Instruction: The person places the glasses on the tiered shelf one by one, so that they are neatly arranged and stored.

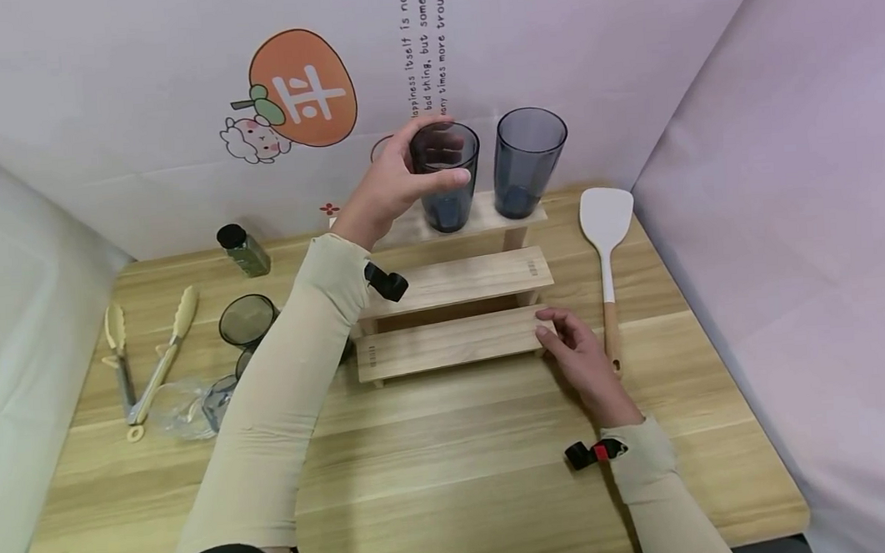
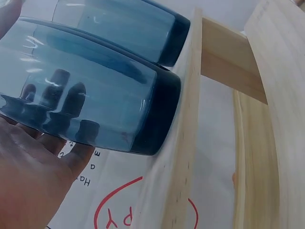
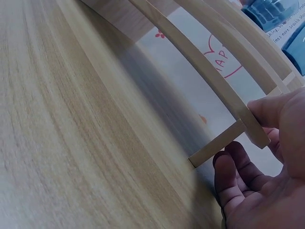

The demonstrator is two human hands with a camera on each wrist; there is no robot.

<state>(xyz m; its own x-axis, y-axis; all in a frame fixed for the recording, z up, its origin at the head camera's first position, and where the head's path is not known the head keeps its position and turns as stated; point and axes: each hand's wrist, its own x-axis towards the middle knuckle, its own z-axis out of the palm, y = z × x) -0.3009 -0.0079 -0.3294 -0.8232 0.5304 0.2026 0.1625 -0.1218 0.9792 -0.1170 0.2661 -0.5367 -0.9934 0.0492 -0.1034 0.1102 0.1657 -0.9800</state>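
A blue-grey drinking glass (image 1: 448,205) stands upright on the top tier of a three-step wooden rack (image 1: 446,347). My left hand (image 1: 388,183) grips that glass, thumb on the near side and fingers round the back; in the left wrist view the fingers show through the glass (image 2: 109,100). A second matching glass (image 1: 528,159) stands just right of it on the same tier. My right hand (image 1: 586,365) holds the right end of the lowest step. In the right wrist view its thumb touches the board's end (image 3: 257,131) and its other fingers curl beside the short leg (image 3: 217,145).
A white spatula (image 1: 607,226) with a wooden handle lies right of the rack. At left are tongs (image 1: 151,388), a black-capped spice jar (image 1: 246,252) and several glasses, among them a dark one (image 1: 245,320), partly behind my left forearm. White cloth walls (image 1: 139,67) border the table.
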